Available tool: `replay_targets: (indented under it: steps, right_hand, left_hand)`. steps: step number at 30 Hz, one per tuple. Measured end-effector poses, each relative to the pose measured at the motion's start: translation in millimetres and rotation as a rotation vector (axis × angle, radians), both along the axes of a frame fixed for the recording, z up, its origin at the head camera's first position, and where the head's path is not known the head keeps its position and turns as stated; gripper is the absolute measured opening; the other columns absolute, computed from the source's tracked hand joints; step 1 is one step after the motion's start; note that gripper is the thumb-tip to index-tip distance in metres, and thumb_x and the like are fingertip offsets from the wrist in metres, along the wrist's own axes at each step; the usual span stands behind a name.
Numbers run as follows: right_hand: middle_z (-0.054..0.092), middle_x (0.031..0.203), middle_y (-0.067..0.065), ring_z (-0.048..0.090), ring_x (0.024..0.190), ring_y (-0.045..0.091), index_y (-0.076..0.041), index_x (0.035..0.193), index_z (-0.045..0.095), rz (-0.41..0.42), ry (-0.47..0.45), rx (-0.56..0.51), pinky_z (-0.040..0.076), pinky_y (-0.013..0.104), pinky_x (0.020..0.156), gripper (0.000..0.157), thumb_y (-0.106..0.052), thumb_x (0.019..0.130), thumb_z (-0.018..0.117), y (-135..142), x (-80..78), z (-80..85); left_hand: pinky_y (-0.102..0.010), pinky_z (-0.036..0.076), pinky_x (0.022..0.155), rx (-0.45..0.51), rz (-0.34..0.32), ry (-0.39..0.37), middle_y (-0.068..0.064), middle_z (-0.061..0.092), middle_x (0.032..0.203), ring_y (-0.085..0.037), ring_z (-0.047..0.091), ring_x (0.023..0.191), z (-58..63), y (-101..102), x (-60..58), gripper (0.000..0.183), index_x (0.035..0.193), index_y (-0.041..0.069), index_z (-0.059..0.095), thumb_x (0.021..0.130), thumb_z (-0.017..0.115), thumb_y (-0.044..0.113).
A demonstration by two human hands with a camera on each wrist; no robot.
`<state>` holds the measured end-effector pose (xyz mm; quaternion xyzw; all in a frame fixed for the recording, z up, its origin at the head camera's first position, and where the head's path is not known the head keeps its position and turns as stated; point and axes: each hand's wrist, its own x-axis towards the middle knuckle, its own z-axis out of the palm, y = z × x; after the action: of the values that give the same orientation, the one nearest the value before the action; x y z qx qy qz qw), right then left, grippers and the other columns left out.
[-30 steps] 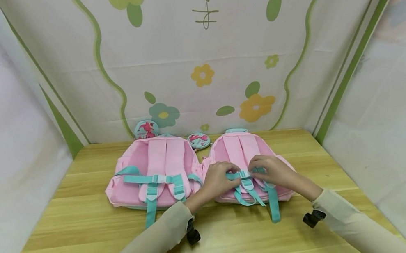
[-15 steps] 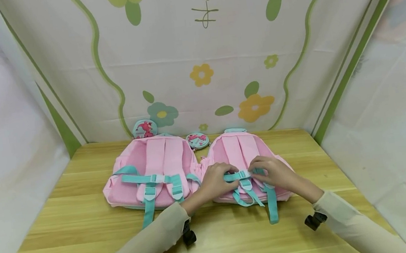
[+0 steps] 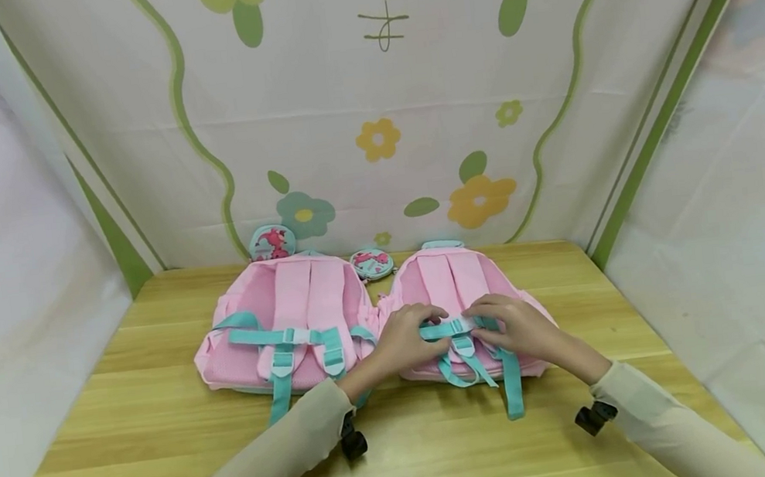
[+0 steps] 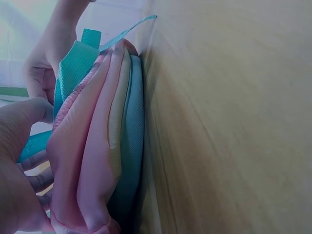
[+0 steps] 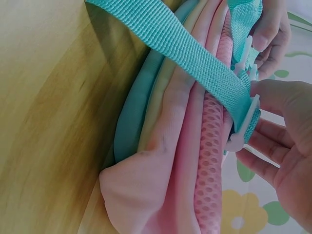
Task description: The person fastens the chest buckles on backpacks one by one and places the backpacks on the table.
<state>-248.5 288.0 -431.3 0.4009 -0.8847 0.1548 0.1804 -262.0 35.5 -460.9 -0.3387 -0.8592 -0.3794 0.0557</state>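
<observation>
In the head view, the right-hand pink backpack (image 3: pixel 429 280) lies with its shoulder straps up. Across it runs a teal chest strap (image 3: pixel 437 331) with a white buckle (image 3: pixel 465 325), its two halves together. My left hand (image 3: pixel 407 337) is at the strap's left part, thumb below and fingertips above it, spread apart. On the other side my right hand (image 3: pixel 517 324) has thumb and fingers parted around the strap beside the buckle. The right wrist view shows loosely extended fingers (image 5: pixel 275 139) by a white strap adjuster (image 5: pixel 246 126). Loose teal webbing (image 3: pixel 513 388) hangs off the front.
A second pink backpack (image 3: pixel 241 362) lies touching it on the left, its own teal chest strap (image 3: pixel 260 338) across the shoulder straps. Two round teal pouches with pink figures, one a small pouch (image 3: pixel 371 264), sit behind. The wooden table (image 3: pixel 447 449) meets a flower-print cloth wall (image 3: pixel 316 137).
Fingertips of both hands have parted slightly around the chest strap, baring more of the buckle. The hands stay in nearly the same place; the head view shifts a little.
</observation>
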Motion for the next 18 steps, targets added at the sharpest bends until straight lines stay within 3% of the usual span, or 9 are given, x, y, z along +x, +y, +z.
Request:
replay_targets:
  steps: [5, 18]
  right_hand:
    - [0.074, 0.108, 0.007, 0.071, 0.100, 0.023, -0.006, 0.112, 0.076, -0.006, -0.019, -0.005, 0.061, 0.039, 0.080, 0.031, -0.015, 0.084, 0.084, -1, -2.0, 2.4]
    - [0.074, 0.112, 0.007, 0.070, 0.104, 0.024, -0.006, 0.116, 0.075, -0.016, -0.055, 0.006, 0.060, 0.041, 0.083, 0.031, -0.016, 0.087, 0.081, -1, -4.7, 10.4]
  left_hand:
    - [-0.029, 0.054, 0.085, 0.004, 0.000, -0.017, -0.002, 0.073, 0.111, -0.016, 0.066, 0.100, 3.4, -1, -1.9, 0.037, 0.122, 0.014, 0.072, 0.088, 0.074, 0.029]
    - [-0.039, 0.056, 0.089, 0.059, -0.024, -0.045, -0.013, 0.072, 0.117, -0.028, 0.068, 0.108, 19.2, -8, -6.2, 0.040, 0.126, 0.005, 0.069, 0.091, 0.075, 0.024]
